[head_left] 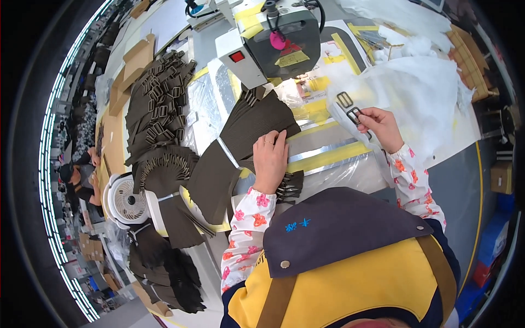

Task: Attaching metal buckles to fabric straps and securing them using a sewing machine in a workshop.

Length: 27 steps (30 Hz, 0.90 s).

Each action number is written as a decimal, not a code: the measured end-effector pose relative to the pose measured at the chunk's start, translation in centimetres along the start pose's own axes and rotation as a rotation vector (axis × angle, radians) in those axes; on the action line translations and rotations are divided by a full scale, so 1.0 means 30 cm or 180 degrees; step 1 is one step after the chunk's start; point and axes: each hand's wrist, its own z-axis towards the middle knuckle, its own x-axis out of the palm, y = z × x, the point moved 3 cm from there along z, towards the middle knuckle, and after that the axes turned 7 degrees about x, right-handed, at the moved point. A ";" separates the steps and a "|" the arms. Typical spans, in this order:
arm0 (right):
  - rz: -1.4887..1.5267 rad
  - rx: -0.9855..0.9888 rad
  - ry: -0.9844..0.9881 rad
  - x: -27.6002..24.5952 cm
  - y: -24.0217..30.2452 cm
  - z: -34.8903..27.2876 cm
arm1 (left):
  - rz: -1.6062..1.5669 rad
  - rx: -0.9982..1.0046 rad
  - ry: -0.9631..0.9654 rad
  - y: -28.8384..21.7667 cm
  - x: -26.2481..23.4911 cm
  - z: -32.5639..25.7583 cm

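My right hand (380, 127) is closed, its thumb and fingers pinching a small dark rectangular buckle (354, 113) over white plastic sheeting. A second dark slider buckle (344, 99) shows just beyond it; whether the two are joined I cannot tell. My left hand (270, 163) lies with its fingers stretched out over the near edge of a fanned bundle of dark olive webbing straps (257, 119). A pale band (227, 152) wraps the bundle's middle. Metal-looking ends (289, 187) of more straps stick out below that hand.
A grey-white machine (284, 41) stands ahead. Heaped straps with buckles (164, 98) lie to the left, next to an open cardboard box (131, 68). A white fan (128, 201) stands left of the bundles. White plastic sheeting (421, 93) spreads at right. Another person (82, 177) sits far left.
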 end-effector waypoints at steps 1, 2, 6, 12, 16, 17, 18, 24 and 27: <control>0.0275 0.0035 0.0166 0.009 -0.017 -0.004 | -0.0032 -0.0012 -0.0029 0.000 0.004 -0.002; 0.0352 0.0042 0.0115 0.024 -0.029 -0.015 | -0.0025 0.0058 0.0033 -0.002 0.005 -0.007; 0.1048 0.0548 0.0233 0.101 -0.066 -0.009 | 0.0151 0.0097 -0.0099 -0.005 0.002 -0.018; 0.1409 0.0689 0.0333 0.143 -0.111 -0.014 | 0.0103 0.0125 -0.0040 -0.008 0.003 -0.021; 0.1440 0.0771 0.0487 0.208 -0.103 -0.022 | 0.0101 0.0073 -0.0073 -0.001 0.002 -0.002; 0.1233 0.0684 0.0566 0.233 -0.105 -0.018 | 0.0237 0.0125 0.0144 -0.007 0.000 0.011; 0.1022 0.0579 0.0651 0.255 -0.104 -0.015 | 0.0384 0.0183 0.0346 -0.013 -0.005 0.025; 0.0539 0.0378 0.0577 0.327 -0.097 0.019 | -0.1339 -0.0727 0.0241 0.059 -0.035 0.009; 0.0786 0.0395 0.1068 0.412 -0.083 0.011 | -0.1723 -0.0790 0.0206 0.083 -0.038 -0.011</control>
